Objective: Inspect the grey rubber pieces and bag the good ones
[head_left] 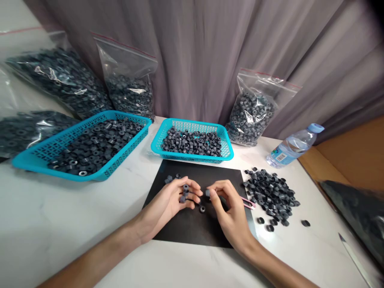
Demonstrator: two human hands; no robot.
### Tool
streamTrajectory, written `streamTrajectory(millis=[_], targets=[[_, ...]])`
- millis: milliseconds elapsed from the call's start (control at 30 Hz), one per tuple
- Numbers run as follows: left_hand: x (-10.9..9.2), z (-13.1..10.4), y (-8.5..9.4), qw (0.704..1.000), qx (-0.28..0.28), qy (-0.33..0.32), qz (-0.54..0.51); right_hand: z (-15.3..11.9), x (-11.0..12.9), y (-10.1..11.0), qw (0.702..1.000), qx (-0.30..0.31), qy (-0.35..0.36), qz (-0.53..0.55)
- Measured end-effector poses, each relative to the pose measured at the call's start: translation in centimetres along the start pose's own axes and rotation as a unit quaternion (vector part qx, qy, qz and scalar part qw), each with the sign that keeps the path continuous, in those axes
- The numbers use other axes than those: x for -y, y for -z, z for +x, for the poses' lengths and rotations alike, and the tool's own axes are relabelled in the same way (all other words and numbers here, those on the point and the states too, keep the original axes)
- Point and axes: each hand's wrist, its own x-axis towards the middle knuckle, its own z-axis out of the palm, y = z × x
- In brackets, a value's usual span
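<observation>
At the frame's centre, above the black mat (192, 230), my left hand (171, 196) is half curled and loosely holds several pieces (185, 187); my right hand (229, 204) pinches one small part (207, 193).

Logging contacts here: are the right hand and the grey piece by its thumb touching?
Touching: the head view shows the right hand pinching the grey piece between thumb and fingers.

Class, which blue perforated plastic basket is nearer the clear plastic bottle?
The rightmost basket, directly behind the black rectangular mat; the other basket stands farther left.
</observation>
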Motion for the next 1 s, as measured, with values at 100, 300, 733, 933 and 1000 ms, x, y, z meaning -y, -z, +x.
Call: streamTrajectory(millis=[100,300,733,933,1000], targets=[[0.1,-0.2,-0.2,0.998,0.003,-0.002,0.055,-0.1,0.2,0.1,1.000,-0.001,0.008,0.016],[0.9,-0.8,-0.4,0.964,0.066,-0.051,0.252,-0.2,0.6,0.3,1.000,0.010,0.012,0.025],[0.8,-0.3,-0.2,0.956,0.037,-0.121,0.264,-0.3,0.5,0.5,0.999,-0.008,0.029,0.021],[0.8,-0.3,-0.3,0.950,0.030,-0.135,0.278,-0.6,0.2,0.6,0.997,-0.054,0.046,-0.011],[0.9,-0.3,-0.2,0.949,0.027,-0.136,0.284,-0.8,0.2,0.6,0.997,-0.055,0.060,-0.015]])
